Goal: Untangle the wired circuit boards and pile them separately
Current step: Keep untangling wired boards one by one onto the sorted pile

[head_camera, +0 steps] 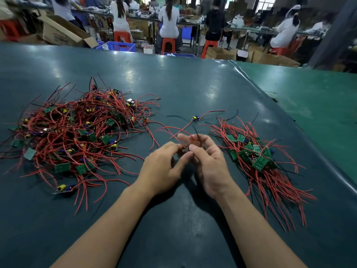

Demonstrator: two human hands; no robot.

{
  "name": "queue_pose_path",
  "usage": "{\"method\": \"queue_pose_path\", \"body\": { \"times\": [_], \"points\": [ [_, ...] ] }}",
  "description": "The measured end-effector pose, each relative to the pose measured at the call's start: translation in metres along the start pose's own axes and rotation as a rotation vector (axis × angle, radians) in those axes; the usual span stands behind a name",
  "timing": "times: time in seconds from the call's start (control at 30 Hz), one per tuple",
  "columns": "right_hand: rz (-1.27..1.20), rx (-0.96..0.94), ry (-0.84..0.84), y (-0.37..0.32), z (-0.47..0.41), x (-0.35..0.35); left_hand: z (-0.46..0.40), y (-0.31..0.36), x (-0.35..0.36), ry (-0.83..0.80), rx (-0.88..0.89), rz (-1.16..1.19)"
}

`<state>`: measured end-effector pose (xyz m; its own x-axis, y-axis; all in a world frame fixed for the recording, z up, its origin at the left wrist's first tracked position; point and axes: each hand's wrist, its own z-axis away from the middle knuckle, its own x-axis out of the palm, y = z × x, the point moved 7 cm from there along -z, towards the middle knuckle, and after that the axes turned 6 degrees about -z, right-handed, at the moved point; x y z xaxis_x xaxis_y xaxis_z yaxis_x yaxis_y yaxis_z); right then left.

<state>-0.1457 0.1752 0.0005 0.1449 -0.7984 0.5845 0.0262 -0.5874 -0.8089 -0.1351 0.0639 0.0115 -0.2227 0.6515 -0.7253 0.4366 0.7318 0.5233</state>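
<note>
Between two heaps, both hands — left hand (164,167) and right hand (208,165) — pinch red wires (180,131) trailing from one board (195,118); sorted pile (255,157) right stays small, tangled heap (73,132) left — most work remains.

Both hands pinching wires at table centre.
Left hand (164,167) and right hand (206,161) pinch red wires (178,132) of single board (195,118); tangled heap (77,128) left, sorted pile (257,159) right, on table (173,78).
</note>
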Motion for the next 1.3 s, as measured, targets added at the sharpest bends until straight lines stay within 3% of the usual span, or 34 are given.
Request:
{"method": "queue_pose_path", "body": {
  "times": [0.13,0.33,0.5,0.87,1.1,1.3],
  "points": [
    [0.052,-0.014,-0.015,0.002,0.001,0.001,-0.003,-0.006,-0.009,0.102,-0.001,0.299],
    [0.02,0.061,0.012,0.008,0.001,0.0,-0.004,-0.018,-0.004,0.075,-0.234,0.624],
    [0.163,-0.042,0.173,0.0,0.0,-0.015,-0.003,-0.023,-0.008,0.143,-0.289,0.664],
    [0.371,-0.137,0.195,-0.008,0.004,-0.019,-0.002,-0.021,-0.008,0.126,-0.283,0.674],
    [0.322,-0.009,0.08,-0.001,0.003,-0.012,-0.001,-0.024,-0.007,0.127,-0.312,0.736],
    [0.219,-0.028,0.268,-0.025,-0.032,-0.018,0.0,-0.033,-0.007,0.176,-0.409,0.696]
  ]
}}
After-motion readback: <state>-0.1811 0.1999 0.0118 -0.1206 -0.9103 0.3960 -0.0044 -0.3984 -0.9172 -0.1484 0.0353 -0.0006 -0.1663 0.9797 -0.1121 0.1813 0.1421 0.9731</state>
